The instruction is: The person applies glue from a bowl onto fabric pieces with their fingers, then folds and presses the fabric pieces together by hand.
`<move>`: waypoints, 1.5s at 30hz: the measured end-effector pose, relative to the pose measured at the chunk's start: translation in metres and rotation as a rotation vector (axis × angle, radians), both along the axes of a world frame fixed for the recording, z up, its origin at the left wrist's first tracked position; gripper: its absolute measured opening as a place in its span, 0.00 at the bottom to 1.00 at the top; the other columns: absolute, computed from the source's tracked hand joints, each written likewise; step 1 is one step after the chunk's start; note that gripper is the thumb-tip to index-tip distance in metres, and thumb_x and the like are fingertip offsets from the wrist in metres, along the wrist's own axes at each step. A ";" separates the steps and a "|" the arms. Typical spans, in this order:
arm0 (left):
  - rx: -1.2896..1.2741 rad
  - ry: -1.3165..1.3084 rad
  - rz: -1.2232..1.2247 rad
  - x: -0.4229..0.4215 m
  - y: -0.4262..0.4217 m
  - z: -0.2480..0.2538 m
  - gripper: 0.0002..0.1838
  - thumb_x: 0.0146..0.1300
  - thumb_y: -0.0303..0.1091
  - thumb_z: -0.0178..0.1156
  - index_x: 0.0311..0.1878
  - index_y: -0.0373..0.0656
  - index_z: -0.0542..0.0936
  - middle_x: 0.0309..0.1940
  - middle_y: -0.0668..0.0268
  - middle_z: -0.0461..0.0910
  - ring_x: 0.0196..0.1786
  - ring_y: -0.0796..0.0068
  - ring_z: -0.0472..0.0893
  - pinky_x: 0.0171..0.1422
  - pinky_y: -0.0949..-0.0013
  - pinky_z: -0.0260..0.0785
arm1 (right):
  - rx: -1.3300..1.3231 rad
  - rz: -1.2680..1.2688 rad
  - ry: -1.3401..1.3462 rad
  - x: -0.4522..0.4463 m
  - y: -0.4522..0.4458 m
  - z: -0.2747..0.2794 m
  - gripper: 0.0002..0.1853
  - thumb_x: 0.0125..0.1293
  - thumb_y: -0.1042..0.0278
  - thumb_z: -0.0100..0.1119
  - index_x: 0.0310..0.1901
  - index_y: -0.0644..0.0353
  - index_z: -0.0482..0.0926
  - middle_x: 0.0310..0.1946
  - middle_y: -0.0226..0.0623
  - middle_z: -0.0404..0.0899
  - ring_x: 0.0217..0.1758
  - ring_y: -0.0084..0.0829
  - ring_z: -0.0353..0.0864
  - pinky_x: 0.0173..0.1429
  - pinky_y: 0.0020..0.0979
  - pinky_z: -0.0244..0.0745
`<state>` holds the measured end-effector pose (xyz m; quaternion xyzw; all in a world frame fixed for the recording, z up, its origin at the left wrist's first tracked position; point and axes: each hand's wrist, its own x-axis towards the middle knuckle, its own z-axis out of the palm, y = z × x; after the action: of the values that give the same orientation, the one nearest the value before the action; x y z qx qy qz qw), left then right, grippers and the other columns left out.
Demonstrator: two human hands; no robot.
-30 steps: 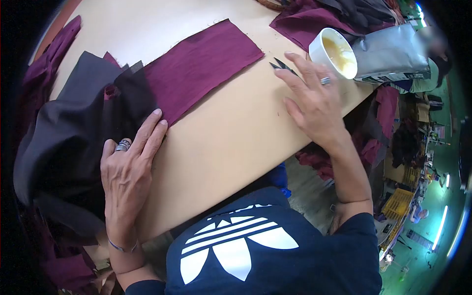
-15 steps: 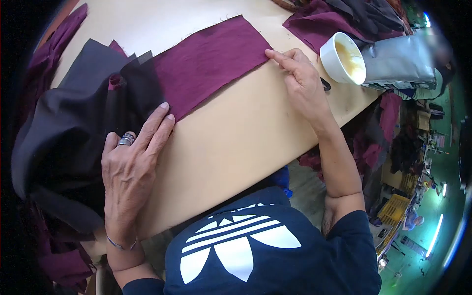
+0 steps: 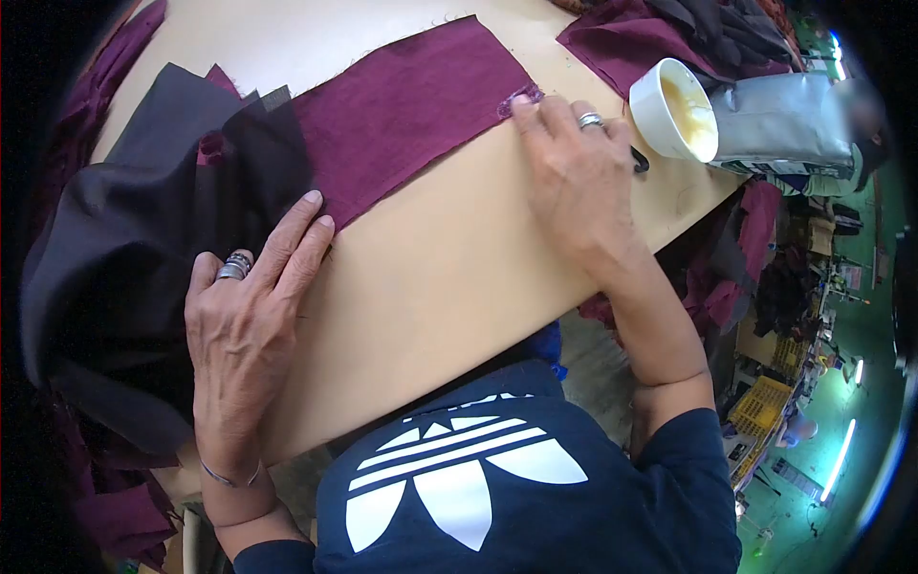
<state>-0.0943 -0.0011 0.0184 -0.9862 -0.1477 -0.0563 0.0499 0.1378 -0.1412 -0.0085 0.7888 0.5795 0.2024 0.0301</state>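
A maroon cloth panel (image 3: 402,105) lies flat on the table, its right corner marked with a wet, whitish smear (image 3: 516,99). My right hand (image 3: 579,182), wearing a ring, rests its leading fingertip on that corner; the other fingers bend down beside it, their tips partly hidden. Spread open, my left hand (image 3: 249,325) has two fingertips on the lower left edge of the panel, where dark fabric (image 3: 124,249) overlaps it. A white bowl (image 3: 660,113) of pale yellowish paste stands to the right of my right hand.
Beside the bowl lies a silvery bag (image 3: 784,120). More maroon and dark cloth (image 3: 612,43) is heaped at the back right. A small black object (image 3: 640,161) sits below the bowl. The table's front edge (image 3: 459,366) runs diagonally near my body.
My right hand has turned, palm down, and shifted slightly left and down against the panel's corner. A whitish smear now shows there. My left hand stays on the cloth.
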 end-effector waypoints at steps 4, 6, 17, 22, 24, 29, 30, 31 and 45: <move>-0.001 0.001 -0.002 -0.002 0.001 0.000 0.21 0.57 0.23 0.51 0.52 0.54 0.79 0.58 0.80 0.75 0.22 0.79 0.72 0.37 0.73 0.63 | 0.000 -0.002 -0.116 0.020 -0.002 0.002 0.18 0.56 0.68 0.52 0.50 0.56 0.77 0.35 0.30 0.73 0.39 0.28 0.75 0.44 0.36 0.62; 0.003 0.013 0.002 -0.001 0.001 0.001 0.21 0.57 0.23 0.51 0.52 0.54 0.79 0.58 0.80 0.75 0.22 0.79 0.72 0.37 0.73 0.63 | -0.023 0.001 -0.172 0.025 -0.004 0.004 0.19 0.57 0.68 0.52 0.52 0.52 0.77 0.35 0.29 0.73 0.40 0.28 0.75 0.44 0.36 0.61; 0.003 0.027 0.008 -0.001 0.001 -0.001 0.21 0.58 0.23 0.50 0.53 0.54 0.79 0.58 0.80 0.75 0.22 0.80 0.71 0.37 0.73 0.62 | -0.063 0.150 -0.018 -0.006 -0.005 0.011 0.22 0.57 0.68 0.51 0.55 0.47 0.76 0.37 0.28 0.73 0.42 0.27 0.76 0.47 0.36 0.59; 0.001 0.038 0.008 -0.001 0.001 0.001 0.21 0.58 0.23 0.50 0.53 0.53 0.79 0.58 0.80 0.75 0.22 0.80 0.71 0.38 0.74 0.62 | -0.109 0.005 -0.191 0.020 -0.002 0.009 0.26 0.57 0.70 0.51 0.60 0.41 0.73 0.37 0.28 0.72 0.42 0.27 0.75 0.50 0.35 0.57; 0.004 0.041 0.016 -0.002 0.000 0.001 0.21 0.59 0.23 0.50 0.53 0.53 0.79 0.58 0.80 0.75 0.23 0.80 0.72 0.38 0.73 0.63 | -0.114 0.051 -0.200 0.019 -0.002 0.008 0.27 0.56 0.69 0.52 0.60 0.39 0.72 0.38 0.28 0.72 0.42 0.27 0.75 0.50 0.36 0.57; 0.005 0.034 0.018 -0.002 0.001 0.001 0.20 0.59 0.24 0.50 0.53 0.53 0.79 0.58 0.80 0.75 0.23 0.80 0.72 0.38 0.73 0.63 | -0.119 0.141 -0.168 0.003 -0.001 0.007 0.30 0.55 0.68 0.55 0.62 0.36 0.70 0.38 0.26 0.72 0.42 0.26 0.74 0.50 0.36 0.56; 0.009 0.032 0.018 -0.001 0.000 0.000 0.20 0.59 0.24 0.50 0.53 0.53 0.79 0.58 0.80 0.75 0.23 0.80 0.72 0.38 0.73 0.63 | -0.115 0.130 -0.171 0.006 -0.001 0.005 0.30 0.55 0.68 0.55 0.62 0.36 0.70 0.38 0.26 0.72 0.41 0.25 0.73 0.50 0.36 0.56; 0.006 0.024 0.015 -0.001 0.001 0.000 0.20 0.59 0.24 0.50 0.53 0.53 0.79 0.58 0.80 0.75 0.23 0.80 0.72 0.38 0.73 0.63 | -0.112 0.120 -0.175 0.008 0.000 0.003 0.30 0.54 0.68 0.56 0.62 0.36 0.70 0.37 0.25 0.72 0.41 0.25 0.73 0.50 0.35 0.56; -0.022 0.026 0.019 -0.002 0.001 -0.001 0.20 0.58 0.24 0.51 0.53 0.53 0.78 0.58 0.81 0.75 0.24 0.79 0.74 0.39 0.72 0.64 | -0.034 0.284 0.052 -0.039 0.009 -0.002 0.20 0.62 0.66 0.48 0.57 0.48 0.74 0.39 0.30 0.74 0.43 0.27 0.76 0.50 0.39 0.60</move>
<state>-0.0963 0.0000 0.0173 -0.9858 -0.1572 -0.0414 0.0416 0.0984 -0.1324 -0.0102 0.7033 0.6892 0.1743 -0.0002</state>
